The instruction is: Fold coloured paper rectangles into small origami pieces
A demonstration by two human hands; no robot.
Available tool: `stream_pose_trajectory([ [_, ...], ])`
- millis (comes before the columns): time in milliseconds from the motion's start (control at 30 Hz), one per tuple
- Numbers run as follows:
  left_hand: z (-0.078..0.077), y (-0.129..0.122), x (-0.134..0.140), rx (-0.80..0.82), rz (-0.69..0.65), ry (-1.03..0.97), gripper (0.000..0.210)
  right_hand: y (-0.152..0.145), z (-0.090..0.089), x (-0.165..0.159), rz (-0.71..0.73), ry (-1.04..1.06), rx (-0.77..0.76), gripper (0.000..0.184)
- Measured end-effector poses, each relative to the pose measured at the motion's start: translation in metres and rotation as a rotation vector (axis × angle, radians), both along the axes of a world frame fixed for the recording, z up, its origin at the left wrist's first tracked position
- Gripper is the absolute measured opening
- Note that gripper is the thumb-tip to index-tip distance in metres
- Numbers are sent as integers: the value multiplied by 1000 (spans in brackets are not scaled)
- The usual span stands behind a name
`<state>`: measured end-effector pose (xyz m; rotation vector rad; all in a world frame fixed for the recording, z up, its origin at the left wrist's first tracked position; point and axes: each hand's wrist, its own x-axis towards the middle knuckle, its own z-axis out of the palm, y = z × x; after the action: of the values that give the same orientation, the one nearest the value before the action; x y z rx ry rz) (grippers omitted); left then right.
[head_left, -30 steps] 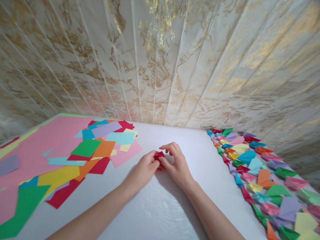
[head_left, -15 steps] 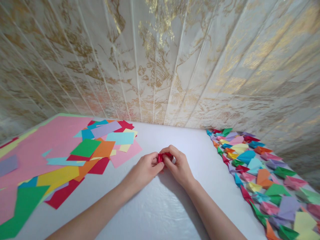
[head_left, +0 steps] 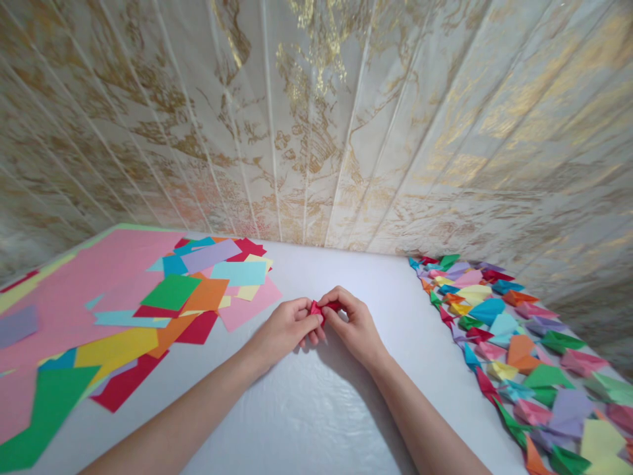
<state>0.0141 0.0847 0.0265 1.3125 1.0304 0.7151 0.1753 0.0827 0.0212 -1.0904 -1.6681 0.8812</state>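
Note:
A small red folded paper (head_left: 317,310) is pinched between my two hands above the middle of the white table. My left hand (head_left: 289,323) grips its left side with thumb and forefinger, the other fingers curled below. From the right, my right hand (head_left: 352,322) holds the paper between thumb and bent forefinger. Part of the fold is covered by the fingers, so its full shape cannot be made out.
Flat coloured paper pieces (head_left: 171,292) overlap on large pink sheets (head_left: 123,264) at the left. Rows of small folded paper figures (head_left: 489,310) in many colours line the right side. Behind the white table (head_left: 297,409) rises a gold-patterned wall (head_left: 316,132).
The fingers of my left hand have shifted, with fingertips now showing below the paper. The red paper has turned slightly and more of it shows. Both hands keep their place.

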Motion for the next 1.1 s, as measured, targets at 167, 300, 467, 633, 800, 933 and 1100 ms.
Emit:
stream_pose_trajectory([
  [167, -7, 1, 1, 58, 17, 3, 31, -2, -1, -1, -10, 19, -7, 10],
  [300, -12, 0, 1, 113, 20, 22, 31, -2, -1, -2, -20, 7, -16, 13],
  [467, -14, -5, 1, 190, 43, 78, 35, -1, -2, -2, -74, -6, -7, 12],
  [633, -13, -8, 3, 215, 73, 115, 33, -2, -2, -3, -110, -25, 24, 12],
  [800, -9, -9, 5, 207, 87, 118, 32, -2, -3, -3, -105, -50, 78, 15],
  [933, -10, -9, 5, 197, 99, 124, 34, -2, -2, -3, -49, -56, 123, 20],
  [1100, -9, -10, 4, 180, 113, 122, 31, -2, 1, -2, -18, -22, 73, 20],
])
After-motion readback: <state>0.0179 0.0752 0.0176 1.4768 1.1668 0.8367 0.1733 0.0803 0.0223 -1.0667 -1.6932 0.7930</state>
